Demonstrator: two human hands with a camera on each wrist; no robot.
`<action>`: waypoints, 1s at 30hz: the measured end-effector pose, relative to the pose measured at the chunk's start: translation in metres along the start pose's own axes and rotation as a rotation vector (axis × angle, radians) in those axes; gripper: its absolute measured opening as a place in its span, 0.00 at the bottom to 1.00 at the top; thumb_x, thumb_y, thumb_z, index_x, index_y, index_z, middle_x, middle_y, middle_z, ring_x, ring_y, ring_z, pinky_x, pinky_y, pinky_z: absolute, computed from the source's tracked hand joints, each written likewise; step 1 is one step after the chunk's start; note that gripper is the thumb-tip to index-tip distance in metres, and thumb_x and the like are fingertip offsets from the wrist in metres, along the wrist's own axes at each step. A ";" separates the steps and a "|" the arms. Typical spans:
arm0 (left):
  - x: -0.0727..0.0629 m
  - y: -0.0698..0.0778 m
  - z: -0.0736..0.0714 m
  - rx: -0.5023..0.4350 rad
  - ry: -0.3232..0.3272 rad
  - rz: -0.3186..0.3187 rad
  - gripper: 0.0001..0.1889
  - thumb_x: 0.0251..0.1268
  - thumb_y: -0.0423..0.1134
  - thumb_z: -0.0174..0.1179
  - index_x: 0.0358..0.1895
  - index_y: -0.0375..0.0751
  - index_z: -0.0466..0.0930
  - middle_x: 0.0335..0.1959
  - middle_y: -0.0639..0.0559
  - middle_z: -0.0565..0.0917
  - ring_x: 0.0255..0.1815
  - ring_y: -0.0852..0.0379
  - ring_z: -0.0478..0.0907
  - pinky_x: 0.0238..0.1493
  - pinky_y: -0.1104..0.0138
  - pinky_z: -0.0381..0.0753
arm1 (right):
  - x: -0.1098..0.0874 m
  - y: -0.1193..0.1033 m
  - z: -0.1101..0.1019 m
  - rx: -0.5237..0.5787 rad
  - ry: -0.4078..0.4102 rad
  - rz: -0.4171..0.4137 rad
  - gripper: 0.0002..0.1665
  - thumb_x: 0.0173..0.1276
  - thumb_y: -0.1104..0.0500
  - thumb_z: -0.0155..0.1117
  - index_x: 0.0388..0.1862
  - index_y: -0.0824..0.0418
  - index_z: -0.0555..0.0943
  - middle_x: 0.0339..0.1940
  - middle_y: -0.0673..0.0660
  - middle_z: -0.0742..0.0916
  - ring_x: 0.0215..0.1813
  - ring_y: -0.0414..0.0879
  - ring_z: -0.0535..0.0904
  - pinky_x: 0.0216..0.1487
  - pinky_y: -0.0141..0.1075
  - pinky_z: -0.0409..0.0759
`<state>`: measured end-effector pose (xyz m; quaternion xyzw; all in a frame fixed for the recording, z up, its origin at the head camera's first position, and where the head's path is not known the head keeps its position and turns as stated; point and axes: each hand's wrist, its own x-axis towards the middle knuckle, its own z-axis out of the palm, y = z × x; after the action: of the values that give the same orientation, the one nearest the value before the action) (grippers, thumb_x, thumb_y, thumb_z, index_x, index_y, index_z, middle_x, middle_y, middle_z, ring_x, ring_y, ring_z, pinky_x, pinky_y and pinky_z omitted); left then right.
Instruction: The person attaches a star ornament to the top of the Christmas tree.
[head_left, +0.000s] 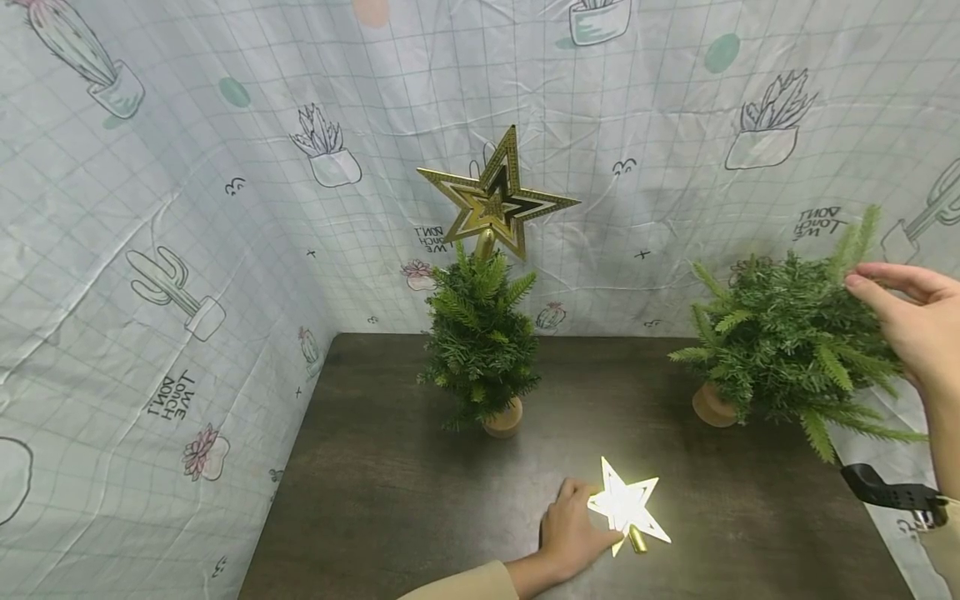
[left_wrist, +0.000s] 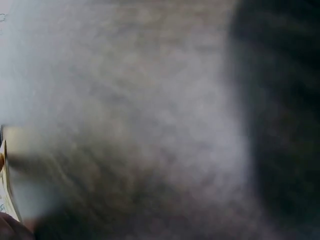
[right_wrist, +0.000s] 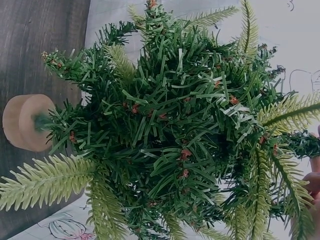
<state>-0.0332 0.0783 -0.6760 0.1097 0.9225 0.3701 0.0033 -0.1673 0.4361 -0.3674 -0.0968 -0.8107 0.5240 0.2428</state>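
My left hand (head_left: 573, 529) holds a shiny star tree topper (head_left: 626, 504) by its left side, low over the dark tabletop. Strong glare whitens the star's face, and its gold socket points toward the lower right. The left wrist view is blurred, with only a sliver of the star (left_wrist: 6, 187) at its left edge. At the right, my right hand (head_left: 918, 312) pinches the upper tip of a small artificial Christmas tree (head_left: 795, 333). That tree leans to the right on a round wooden base (right_wrist: 30, 122). Its branches fill the right wrist view, with fingers (right_wrist: 314, 185) at the edge.
A second small Christmas tree (head_left: 483, 342) stands upright near the back middle of the table (head_left: 360, 500), topped by a gold star (head_left: 495, 200). A cactus-print cloth (head_left: 262, 208) hangs behind and along the left side.
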 end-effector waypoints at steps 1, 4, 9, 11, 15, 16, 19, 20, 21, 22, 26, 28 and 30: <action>0.000 0.000 -0.001 0.011 -0.008 -0.004 0.32 0.41 0.59 0.83 0.54 0.58 0.87 0.46 0.65 0.77 0.32 0.60 0.81 0.27 0.67 0.77 | 0.000 0.001 0.000 0.003 0.001 0.000 0.15 0.75 0.62 0.67 0.47 0.38 0.87 0.37 0.26 0.85 0.26 0.22 0.81 0.13 0.31 0.52; 0.002 0.001 -0.001 0.040 -0.034 -0.025 0.33 0.39 0.61 0.84 0.53 0.59 0.87 0.45 0.66 0.76 0.32 0.59 0.82 0.28 0.66 0.77 | 0.001 0.003 -0.001 0.002 0.002 -0.008 0.16 0.75 0.62 0.67 0.46 0.37 0.87 0.37 0.26 0.85 0.23 0.24 0.80 0.12 0.32 0.51; 0.005 0.002 -0.004 0.049 -0.056 -0.052 0.31 0.36 0.62 0.84 0.49 0.59 0.88 0.43 0.66 0.77 0.33 0.57 0.82 0.29 0.64 0.76 | 0.001 0.004 -0.001 0.013 0.000 -0.013 0.15 0.75 0.63 0.67 0.47 0.40 0.88 0.36 0.26 0.86 0.27 0.22 0.81 0.15 0.28 0.54; 0.006 0.002 -0.005 0.038 -0.061 -0.056 0.30 0.36 0.62 0.84 0.47 0.59 0.88 0.41 0.66 0.77 0.32 0.58 0.81 0.28 0.65 0.75 | 0.001 0.004 -0.001 0.013 0.000 -0.013 0.15 0.75 0.63 0.67 0.48 0.41 0.89 0.36 0.26 0.86 0.30 0.22 0.82 0.18 0.24 0.58; 0.010 0.000 -0.006 -0.001 -0.082 -0.066 0.25 0.39 0.61 0.84 0.42 0.57 0.89 0.36 0.67 0.77 0.30 0.63 0.78 0.28 0.66 0.74 | 0.002 0.005 -0.002 0.016 -0.004 -0.011 0.15 0.75 0.63 0.67 0.48 0.42 0.89 0.36 0.26 0.86 0.31 0.22 0.82 0.21 0.22 0.62; 0.011 0.000 -0.006 -0.010 -0.089 -0.068 0.24 0.40 0.61 0.84 0.41 0.57 0.89 0.35 0.67 0.77 0.30 0.65 0.77 0.28 0.66 0.74 | 0.002 0.006 -0.002 0.018 -0.003 -0.011 0.15 0.74 0.63 0.67 0.49 0.43 0.89 0.36 0.26 0.86 0.31 0.22 0.82 0.21 0.22 0.62; 0.014 -0.003 -0.007 -0.052 -0.113 -0.080 0.21 0.44 0.60 0.83 0.39 0.58 0.89 0.33 0.69 0.77 0.30 0.69 0.74 0.30 0.67 0.74 | 0.004 0.008 -0.004 0.010 -0.005 -0.012 0.14 0.75 0.63 0.67 0.52 0.47 0.89 0.36 0.26 0.86 0.38 0.20 0.81 0.26 0.19 0.65; 0.015 -0.004 -0.007 -0.070 -0.120 -0.084 0.20 0.45 0.59 0.82 0.39 0.58 0.88 0.33 0.69 0.76 0.30 0.71 0.74 0.30 0.68 0.74 | 0.004 0.009 -0.004 0.004 -0.005 -0.014 0.14 0.74 0.63 0.67 0.53 0.49 0.89 0.36 0.26 0.86 0.40 0.21 0.80 0.25 0.20 0.64; 0.015 -0.005 -0.007 -0.091 -0.126 -0.089 0.19 0.46 0.59 0.82 0.38 0.59 0.88 0.32 0.70 0.76 0.30 0.72 0.73 0.31 0.69 0.74 | 0.004 0.010 -0.005 -0.007 -0.005 -0.015 0.14 0.75 0.62 0.67 0.55 0.51 0.89 0.36 0.26 0.86 0.42 0.21 0.79 0.27 0.19 0.65; 0.016 -0.006 -0.007 -0.113 -0.131 -0.093 0.17 0.47 0.58 0.82 0.37 0.59 0.88 0.31 0.70 0.76 0.30 0.72 0.73 0.32 0.69 0.74 | 0.004 0.011 -0.006 -0.017 -0.007 -0.016 0.15 0.75 0.62 0.67 0.57 0.53 0.88 0.36 0.25 0.86 0.45 0.22 0.78 0.29 0.18 0.66; 0.017 -0.008 -0.010 -0.201 -0.144 -0.102 0.15 0.49 0.57 0.82 0.35 0.59 0.87 0.30 0.71 0.76 0.29 0.74 0.72 0.32 0.72 0.73 | 0.004 0.013 -0.007 -0.061 -0.003 -0.015 0.18 0.75 0.61 0.67 0.62 0.54 0.86 0.37 0.23 0.84 0.54 0.27 0.78 0.34 0.19 0.67; 0.018 -0.009 -0.011 -0.239 -0.151 -0.106 0.14 0.51 0.56 0.81 0.34 0.58 0.88 0.29 0.72 0.78 0.29 0.74 0.73 0.32 0.72 0.74 | 0.004 0.014 -0.008 -0.080 0.003 -0.005 0.19 0.75 0.60 0.67 0.64 0.53 0.85 0.39 0.22 0.83 0.60 0.30 0.76 0.41 0.18 0.67; 0.019 -0.009 -0.014 -0.277 -0.158 -0.110 0.13 0.52 0.55 0.81 0.34 0.58 0.88 0.29 0.72 0.80 0.29 0.75 0.75 0.32 0.73 0.75 | 0.003 0.014 -0.008 -0.108 0.011 -0.003 0.22 0.75 0.59 0.67 0.66 0.54 0.84 0.43 0.22 0.81 0.68 0.30 0.71 0.48 0.17 0.64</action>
<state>-0.0548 0.0670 -0.6705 0.0862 0.8641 0.4833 0.1113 -0.1671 0.4494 -0.3766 -0.1113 -0.8366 0.4786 0.2424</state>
